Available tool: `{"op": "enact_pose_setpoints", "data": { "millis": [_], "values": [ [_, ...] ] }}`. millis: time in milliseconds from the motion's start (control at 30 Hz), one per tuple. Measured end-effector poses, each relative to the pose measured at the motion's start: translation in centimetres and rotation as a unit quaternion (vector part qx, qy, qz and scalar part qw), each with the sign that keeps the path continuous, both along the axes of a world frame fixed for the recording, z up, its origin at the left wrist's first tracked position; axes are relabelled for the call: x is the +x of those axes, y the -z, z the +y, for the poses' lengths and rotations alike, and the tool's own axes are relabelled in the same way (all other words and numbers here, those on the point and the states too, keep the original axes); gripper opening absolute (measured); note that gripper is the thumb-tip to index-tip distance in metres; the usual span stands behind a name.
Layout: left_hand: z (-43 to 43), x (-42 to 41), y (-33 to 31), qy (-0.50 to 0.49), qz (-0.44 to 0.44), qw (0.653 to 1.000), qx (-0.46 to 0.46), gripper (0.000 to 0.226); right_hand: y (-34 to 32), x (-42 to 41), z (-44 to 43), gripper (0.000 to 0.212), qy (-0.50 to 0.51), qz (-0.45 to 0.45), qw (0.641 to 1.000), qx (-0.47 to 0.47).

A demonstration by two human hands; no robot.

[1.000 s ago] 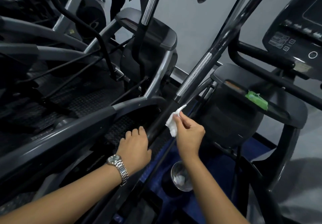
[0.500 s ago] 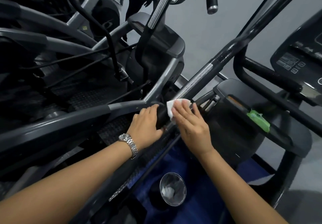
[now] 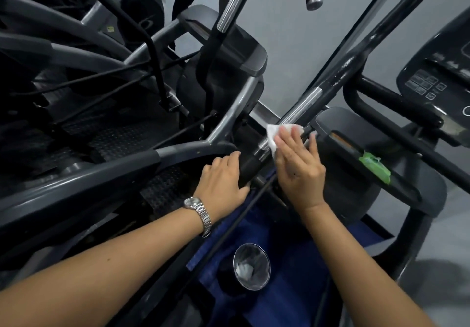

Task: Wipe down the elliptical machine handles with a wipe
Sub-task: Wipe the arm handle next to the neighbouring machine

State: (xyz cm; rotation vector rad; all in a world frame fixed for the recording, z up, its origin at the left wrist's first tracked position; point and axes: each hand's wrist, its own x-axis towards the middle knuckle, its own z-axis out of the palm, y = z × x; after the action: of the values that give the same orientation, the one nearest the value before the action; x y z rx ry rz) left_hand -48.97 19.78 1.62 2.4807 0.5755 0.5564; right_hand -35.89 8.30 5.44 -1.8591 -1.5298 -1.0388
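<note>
A long black elliptical handle (image 3: 353, 64) with a chrome section (image 3: 301, 105) runs diagonally from upper right down to the centre. My right hand (image 3: 298, 166) presses a white wipe (image 3: 276, 133) flat against the lower end of the chrome section, fingers spread over it. My left hand (image 3: 223, 181), with a silver watch on its wrist, is closed around the black part of the same bar just below the chrome.
A green wipes packet (image 3: 375, 166) lies on the dark shroud at the right. A small metal bin (image 3: 251, 265) with used wipes stands on the blue floor mat below. A console (image 3: 437, 80) sits at the right, and other machines crowd the left.
My right hand went from pinching the wipe beside the bar to pressing it flat on the chrome section and sliding up it. My left hand moved up to grip the bar.
</note>
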Motion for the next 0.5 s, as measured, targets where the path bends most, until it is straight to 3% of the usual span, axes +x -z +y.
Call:
{"op": "enact_pose_setpoints", "data": {
  "millis": [133, 267, 367, 500],
  "values": [
    [0.1, -0.1, 0.0, 0.009, 0.012, 1.0, -0.002, 0.075, 0.5, -1.5, -0.5, 0.023, -0.026, -0.035, 0.997, -0.061],
    [0.2, 0.0, 0.2, 0.009, 0.003, 1.0, 0.001, 0.073, -1.3, 0.3, -0.6, 0.019, 0.012, -0.015, 1.0, -0.015],
    [0.3, 0.1, 0.3, 0.005, 0.009, 1.0, 0.011, 0.074, -1.3, -0.9, 0.6, 0.025, -0.004, -0.016, 0.999, -0.034],
    [0.2, 0.0, 0.2, 0.006, 0.013, 1.0, 0.013, 0.076, -1.5, -1.0, -0.5, 0.01, -0.029, -0.014, 0.997, -0.064]
  ]
}}
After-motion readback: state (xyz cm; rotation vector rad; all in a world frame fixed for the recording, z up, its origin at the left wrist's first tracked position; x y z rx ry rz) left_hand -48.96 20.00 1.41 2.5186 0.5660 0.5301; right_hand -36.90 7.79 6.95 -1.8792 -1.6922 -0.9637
